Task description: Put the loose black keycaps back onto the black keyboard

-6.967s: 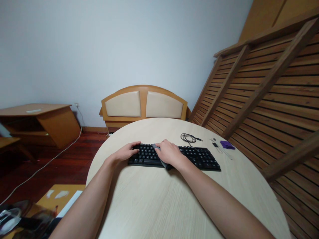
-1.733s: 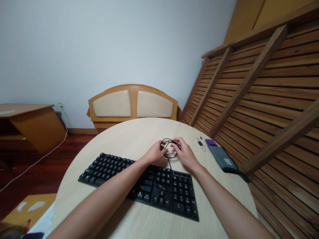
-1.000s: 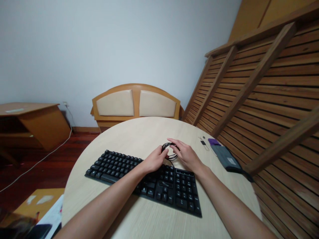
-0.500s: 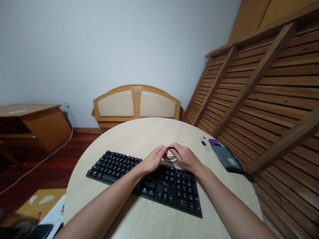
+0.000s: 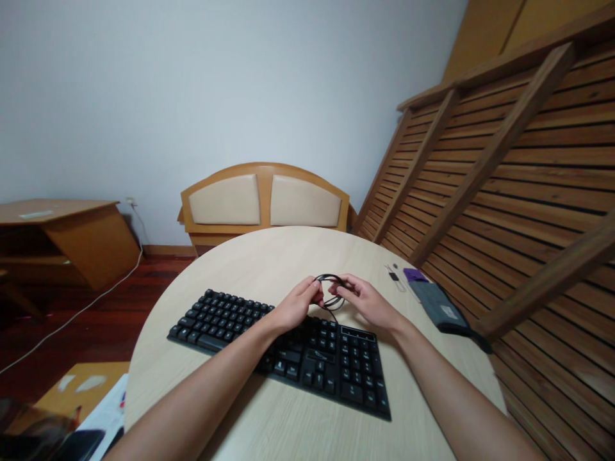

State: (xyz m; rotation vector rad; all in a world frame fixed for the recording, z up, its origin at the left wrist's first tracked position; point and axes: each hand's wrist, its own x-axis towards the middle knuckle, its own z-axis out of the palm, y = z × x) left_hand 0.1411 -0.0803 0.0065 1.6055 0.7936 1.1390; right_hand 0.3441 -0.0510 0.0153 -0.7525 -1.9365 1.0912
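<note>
A black keyboard [image 5: 331,365] lies at a slant on the round table, its keys facing up. Above its back edge, a thin black cable [image 5: 329,276] is gathered in loops, with one strand running down to the keyboard. My left hand [image 5: 300,304] pinches the left side of the loops between thumb and fingers; its wrist crosses over the keys. At the loops' right side, my right hand [image 5: 362,301] has its fingers bent round the cable, thumb toward me. The fingertips of the right hand are partly hidden behind the cable and thumb.
On the table's right side lie a grey pouch [image 5: 441,307], a purple piece [image 5: 414,275] and small thin items [image 5: 394,276]. A slatted wooden panel [image 5: 519,192] leans along the right. Behind the pale table [image 5: 288,246] stands a padded headboard [image 5: 223,200].
My right hand has moved slightly right, away from my left. The cable between them has opened from a narrow bundle into a wider ring. The keyboard has stayed in place.
</note>
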